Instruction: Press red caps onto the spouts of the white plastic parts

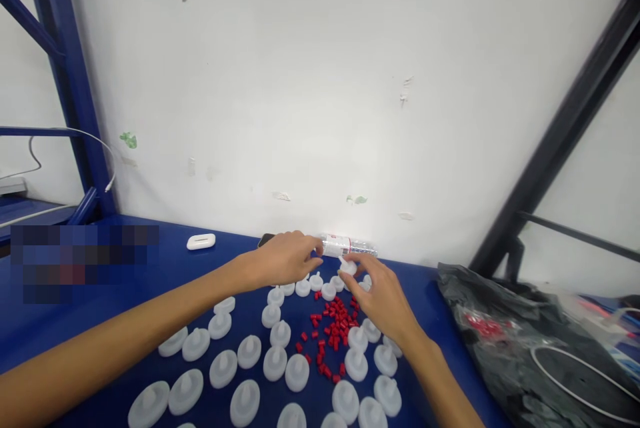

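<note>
My right hand (383, 295) pinches a white plastic disc with a narrow spout (349, 267) between thumb and fingers, its spout tilted up and to the left. Just to the left, my left hand (289, 258) is closed, thumb and forefinger bent towards each other; whatever they hold is too small to make out. Below both hands lies a loose heap of small red caps (337, 325) on the blue table (165, 268). Around the heap rest several more white discs (297, 373), most with their spouts pointing up.
Against the wall lies a clear wrapped roll (340, 245), with a dark object (266, 239) partly hidden behind my left hand. A white case (201, 241) sits further left. On the right are a black plastic bag (500, 348) and a clear bag of red pieces (487, 327).
</note>
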Available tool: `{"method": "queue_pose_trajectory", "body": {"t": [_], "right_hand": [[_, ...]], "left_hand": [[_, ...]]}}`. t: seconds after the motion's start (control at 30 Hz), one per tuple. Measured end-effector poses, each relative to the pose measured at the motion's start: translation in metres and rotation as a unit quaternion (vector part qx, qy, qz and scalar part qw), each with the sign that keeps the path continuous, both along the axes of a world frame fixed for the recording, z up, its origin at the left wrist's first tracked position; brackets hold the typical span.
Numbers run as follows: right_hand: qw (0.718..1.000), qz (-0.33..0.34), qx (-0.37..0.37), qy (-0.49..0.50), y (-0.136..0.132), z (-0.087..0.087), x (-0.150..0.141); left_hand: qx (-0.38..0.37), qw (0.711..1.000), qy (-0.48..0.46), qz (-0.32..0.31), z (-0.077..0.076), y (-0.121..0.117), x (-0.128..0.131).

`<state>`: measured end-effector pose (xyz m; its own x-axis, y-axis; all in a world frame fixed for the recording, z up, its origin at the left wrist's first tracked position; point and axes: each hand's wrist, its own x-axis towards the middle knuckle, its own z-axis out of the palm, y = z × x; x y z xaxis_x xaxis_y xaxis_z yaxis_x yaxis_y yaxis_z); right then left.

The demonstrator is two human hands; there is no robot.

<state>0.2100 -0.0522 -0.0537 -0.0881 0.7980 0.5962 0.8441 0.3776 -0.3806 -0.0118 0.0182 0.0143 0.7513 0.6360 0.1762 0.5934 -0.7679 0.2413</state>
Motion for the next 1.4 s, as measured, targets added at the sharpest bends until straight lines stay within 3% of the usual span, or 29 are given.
{"method": "queue_pose_trajectory", "body": {"t": [0.2, 0.4, 0.77, 0.9, 1.17, 1.4], "right_hand": [[1.000, 0.009, 0.012, 0.006, -0.001, -0.004, -0.015], [1.000, -0.005, 0.021, 0.007, -0.004, -0.002, -0.016], [1.000, -0.006, 0.015, -0.018, -0.003, -0.002, -0.014], [1.000, -0.004, 0.013, -0.025, -0.003, -0.002, -0.013], [0.999, 0.004, 0.020, -0.030, -0.003, -0.004, -0.015], [0.999, 0.013, 0.030, -0.035, -0.003, -0.003, -0.017]], "left_hand": [[0.017, 0.998, -0.012, -0.057, 0.000, -0.002, 0.005], [0.092, 0.994, 0.038, -0.039, -0.016, 0.013, 0.000], [0.116, 0.988, 0.100, -0.015, -0.033, 0.036, 0.000], [0.099, 0.993, 0.065, -0.025, -0.030, 0.035, -0.003], [0.020, 0.995, -0.040, -0.094, -0.006, 0.009, 0.004], [0.025, 0.993, -0.087, -0.073, -0.007, 0.003, 0.010]]}}
